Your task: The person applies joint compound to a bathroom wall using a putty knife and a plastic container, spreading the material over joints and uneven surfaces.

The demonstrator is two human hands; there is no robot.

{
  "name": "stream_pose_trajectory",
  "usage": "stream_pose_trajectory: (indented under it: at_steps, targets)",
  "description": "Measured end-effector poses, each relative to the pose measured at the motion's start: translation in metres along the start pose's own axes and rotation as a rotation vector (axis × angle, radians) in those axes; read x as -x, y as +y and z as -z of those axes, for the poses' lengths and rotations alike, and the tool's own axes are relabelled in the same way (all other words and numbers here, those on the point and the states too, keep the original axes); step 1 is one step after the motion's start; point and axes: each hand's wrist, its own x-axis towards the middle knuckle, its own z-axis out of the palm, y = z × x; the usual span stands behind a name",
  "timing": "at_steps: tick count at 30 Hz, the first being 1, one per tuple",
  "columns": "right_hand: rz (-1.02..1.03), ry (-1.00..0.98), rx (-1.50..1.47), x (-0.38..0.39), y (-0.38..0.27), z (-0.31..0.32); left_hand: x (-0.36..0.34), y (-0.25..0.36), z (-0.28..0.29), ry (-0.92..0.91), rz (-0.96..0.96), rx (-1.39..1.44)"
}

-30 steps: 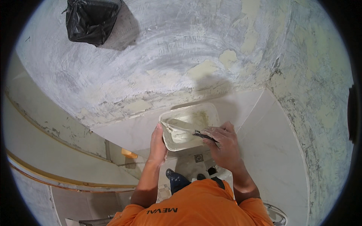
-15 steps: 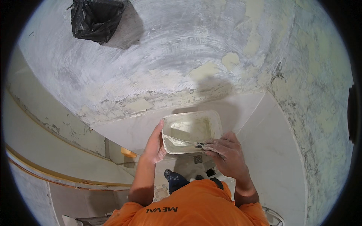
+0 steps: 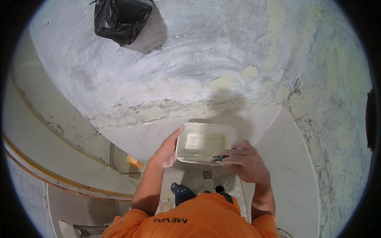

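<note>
- Head view, hands. Your left hand (image 3: 166, 150) cups the left wall of the plastic tub (image 3: 205, 143), thumb up along the rim and fingers under or behind it, so that the tub stays level in front of your chest. The hand is closed around the tub's side.
- Head view, tool. Your right hand (image 3: 244, 160) rests at the tub's near right corner, its fingers drawn together over a small dark-edged scraper (image 3: 219, 158) that lies on the near rim. This looks like a pinch grip, but the fingers hide most of the tool. Held this way, the blade meets the rim, probably to wipe or load filler.
- Head view, position. The tub sits at the middle of the scene, between your two hands, just below the line where the patched wall (image 3: 190, 67) meets the smooth pale panel (image 3: 135, 139) beneath it.
- Head view, appearance. The tub is rectangular, shallow and translucent white with rounded corners. Its floor carries a thin smear of pale cream filler, streaked lengthwise, thicker toward the left.
- Head view, surroundings. The wall is swept with white arcs and shows cream patches to the far right. A black plastic bag (image 3: 121, 18) hangs at far left. Your orange shirt (image 3: 198, 222) fills the near edge. A small orange object (image 3: 134, 162) lies near left of your forearm.
</note>
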Motion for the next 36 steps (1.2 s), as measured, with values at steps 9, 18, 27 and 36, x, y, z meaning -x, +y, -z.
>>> stream_pose_trajectory:
  at_steps: [9,18,27,36]
  targets:
    - [0.088,-0.193,-0.079,-0.044,0.017,0.041,0.0,0.006,-0.007,-0.072,0.053,-0.16]
    - [-0.38,0.049,-0.624,-0.012,0.068,0.044,-0.004,0.005,0.0,0.034,0.01,-0.08]
    - [-0.727,0.541,-1.515,0.029,0.062,-0.011,-0.019,-0.001,-0.013,-0.023,-0.08,0.029]
    - [-0.466,0.645,-1.581,0.017,0.02,0.023,-0.013,0.009,-0.046,-0.066,-0.168,0.087]
